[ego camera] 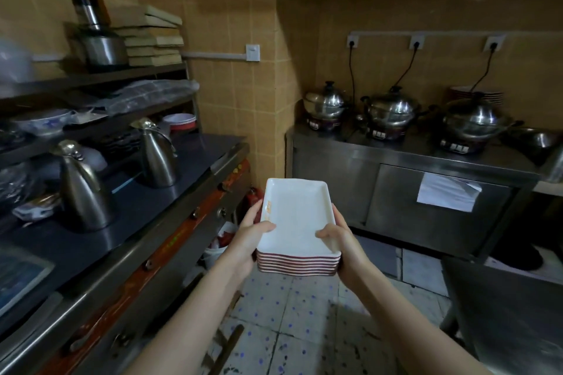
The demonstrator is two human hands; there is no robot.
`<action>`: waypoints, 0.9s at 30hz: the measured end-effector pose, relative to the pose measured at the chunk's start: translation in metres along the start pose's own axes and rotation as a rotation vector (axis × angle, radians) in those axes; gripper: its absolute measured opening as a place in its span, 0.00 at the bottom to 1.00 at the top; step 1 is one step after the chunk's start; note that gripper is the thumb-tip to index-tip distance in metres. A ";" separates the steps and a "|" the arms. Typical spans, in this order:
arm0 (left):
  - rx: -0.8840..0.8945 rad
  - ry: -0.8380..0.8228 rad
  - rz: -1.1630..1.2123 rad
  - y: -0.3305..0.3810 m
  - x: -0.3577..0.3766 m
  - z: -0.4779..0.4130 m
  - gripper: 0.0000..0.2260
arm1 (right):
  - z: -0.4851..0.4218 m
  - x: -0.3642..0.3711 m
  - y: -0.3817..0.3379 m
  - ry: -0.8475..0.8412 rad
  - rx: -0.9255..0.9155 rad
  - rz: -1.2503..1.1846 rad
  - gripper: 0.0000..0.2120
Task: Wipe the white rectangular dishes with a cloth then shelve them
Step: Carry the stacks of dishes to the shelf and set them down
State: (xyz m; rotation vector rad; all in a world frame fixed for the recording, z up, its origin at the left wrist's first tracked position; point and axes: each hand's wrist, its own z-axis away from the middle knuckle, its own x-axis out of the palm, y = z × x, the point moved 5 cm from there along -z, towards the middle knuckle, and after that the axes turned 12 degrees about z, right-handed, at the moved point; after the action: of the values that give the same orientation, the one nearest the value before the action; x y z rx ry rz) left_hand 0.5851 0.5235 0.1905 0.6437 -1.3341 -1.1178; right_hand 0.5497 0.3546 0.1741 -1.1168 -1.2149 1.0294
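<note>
Stack of white rectangular dishes [297,222] clamped between left hand [248,240] and right hand [342,245], thumbs over top rim. Likely heavy, rigid, glazed-slick, breakable; support underneath.

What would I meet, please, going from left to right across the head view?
Near kettle → far kettle → left hand → dish stack → right hand → middle pot → right pot. The left pot overlaps the stack sideways, so I leave it out.
</note>
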 end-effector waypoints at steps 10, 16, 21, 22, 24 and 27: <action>-0.065 -0.132 -0.050 0.020 0.055 -0.185 0.27 | -0.151 -0.055 -0.033 0.095 -0.075 0.039 0.32; -0.114 -0.274 -0.062 0.020 0.122 -0.315 0.27 | -0.249 -0.123 -0.042 0.269 -0.107 0.081 0.32; -0.170 -0.427 -0.079 0.013 0.213 -0.402 0.27 | -0.306 -0.205 -0.065 0.497 -0.160 0.103 0.30; -0.183 -0.460 -0.090 0.008 0.233 -0.414 0.26 | -0.312 -0.224 -0.069 0.537 -0.160 0.113 0.30; -0.221 -0.534 -0.116 -0.006 0.273 -0.435 0.26 | -0.320 -0.267 -0.073 0.638 -0.124 0.077 0.31; -0.281 -0.637 -0.152 -0.038 0.337 -0.466 0.27 | -0.327 -0.336 -0.071 0.771 -0.100 0.036 0.35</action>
State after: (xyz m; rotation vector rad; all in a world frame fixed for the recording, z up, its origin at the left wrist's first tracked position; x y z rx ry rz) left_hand 0.9788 0.1036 0.2136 0.1790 -1.6288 -1.6862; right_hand 0.8467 -0.0150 0.1830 -1.4340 -0.6252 0.4724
